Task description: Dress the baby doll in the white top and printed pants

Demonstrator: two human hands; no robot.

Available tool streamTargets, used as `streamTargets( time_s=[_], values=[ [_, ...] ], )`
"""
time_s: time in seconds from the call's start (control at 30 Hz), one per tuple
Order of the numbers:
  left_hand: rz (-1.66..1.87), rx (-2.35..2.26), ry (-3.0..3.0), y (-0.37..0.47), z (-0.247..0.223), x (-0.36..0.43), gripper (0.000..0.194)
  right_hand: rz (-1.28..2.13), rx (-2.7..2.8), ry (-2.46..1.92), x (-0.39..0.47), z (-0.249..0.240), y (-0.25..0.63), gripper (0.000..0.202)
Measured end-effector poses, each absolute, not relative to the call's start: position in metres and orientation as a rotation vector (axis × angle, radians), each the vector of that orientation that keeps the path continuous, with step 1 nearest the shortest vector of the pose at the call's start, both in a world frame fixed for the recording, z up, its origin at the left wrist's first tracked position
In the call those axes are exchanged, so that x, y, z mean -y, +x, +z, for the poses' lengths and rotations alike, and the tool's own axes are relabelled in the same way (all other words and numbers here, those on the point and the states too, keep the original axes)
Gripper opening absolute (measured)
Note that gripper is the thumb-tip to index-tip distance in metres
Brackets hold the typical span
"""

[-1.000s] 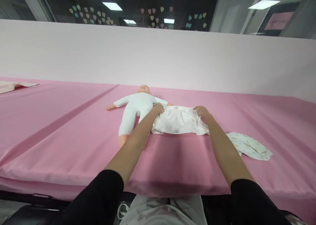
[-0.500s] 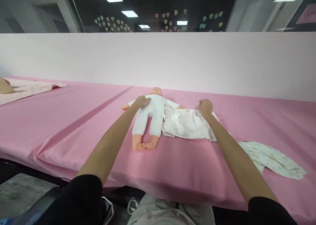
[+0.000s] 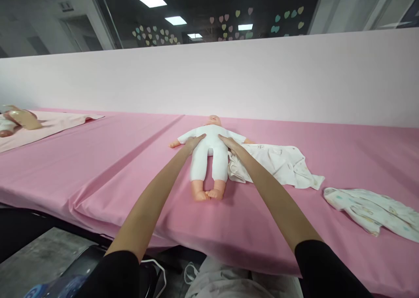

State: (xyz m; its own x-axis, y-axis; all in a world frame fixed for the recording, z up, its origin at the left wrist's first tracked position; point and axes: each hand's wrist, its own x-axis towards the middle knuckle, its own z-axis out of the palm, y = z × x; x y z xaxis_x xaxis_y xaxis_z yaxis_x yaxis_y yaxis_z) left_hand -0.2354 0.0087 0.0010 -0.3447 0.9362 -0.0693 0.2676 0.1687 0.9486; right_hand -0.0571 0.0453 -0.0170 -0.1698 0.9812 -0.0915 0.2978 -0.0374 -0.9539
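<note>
A baby doll (image 3: 212,147) with a white cloth body lies on its back, its head toward the wall and its feet toward me. My left hand (image 3: 196,143) grips one side of its waist, thumb on the belly. On the other side my right hand (image 3: 230,142) holds the waist in the same way. The fingers under the doll's sides are partly hidden. Spread out beside the doll is a white baby garment (image 3: 288,160), partly covered by my right forearm. Farther right lies a pale patterned baby garment (image 3: 376,208).
Pink cloth (image 3: 131,158) covers the table, with a raised fold left of the doll. At the far left, a person's hand (image 3: 28,119) is over a second doll on a light pink cloth (image 3: 62,122). A white wall (image 3: 209,80) runs along the back.
My right hand has moved left from above the white garment to the doll's waist. My left hand stays at the doll's other side. The view has shifted slightly left.
</note>
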Motion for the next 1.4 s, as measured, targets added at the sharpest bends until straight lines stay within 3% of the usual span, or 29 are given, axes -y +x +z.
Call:
streamTargets(
  time_s=[0.13, 0.27, 0.43, 0.57, 0.7, 0.9, 1.1, 1.4],
  values=[
    [1.363, -1.626, 1.110, -0.246, 0.018, 0.000, 0.051, 1.421, 1.409, -1.143, -0.039, -0.001, -0.070, 0.053],
    [1.553, -1.477, 1.099, -0.257, 0.051, 0.010, 0.036, 1.329, 1.318, -0.869, -0.031, 0.021, -0.090, 0.042],
    [1.635, -1.277, 1.222, -0.246, 0.102, 0.032, 0.035, 1.267, 1.273, -0.672, -0.002, 0.060, -0.081, 0.051],
    [1.542, -1.044, 1.441, -0.202, 0.118, 0.053, 0.036, 1.335, 1.348, -0.760, 0.038, 0.086, -0.025, 0.056],
    [1.420, -0.926, 1.468, -0.144, 0.096, 0.070, 0.042, 1.315, 1.334, -0.811, 0.073, 0.079, 0.044, 0.047],
    [1.246, -0.800, 1.328, -0.084, 0.033, 0.071, 0.053, 1.219, 1.219, -0.931, 0.094, 0.025, 0.110, 0.045],
    [1.235, -0.783, 1.243, -0.069, -0.007, 0.068, 0.054, 1.189, 1.190, -1.029, 0.095, -0.004, 0.127, 0.050],
    [1.189, -0.939, 1.299, -0.070, -0.025, 0.062, 0.063, 1.250, 1.137, -1.063, 0.085, -0.024, 0.129, 0.050]
  ],
)
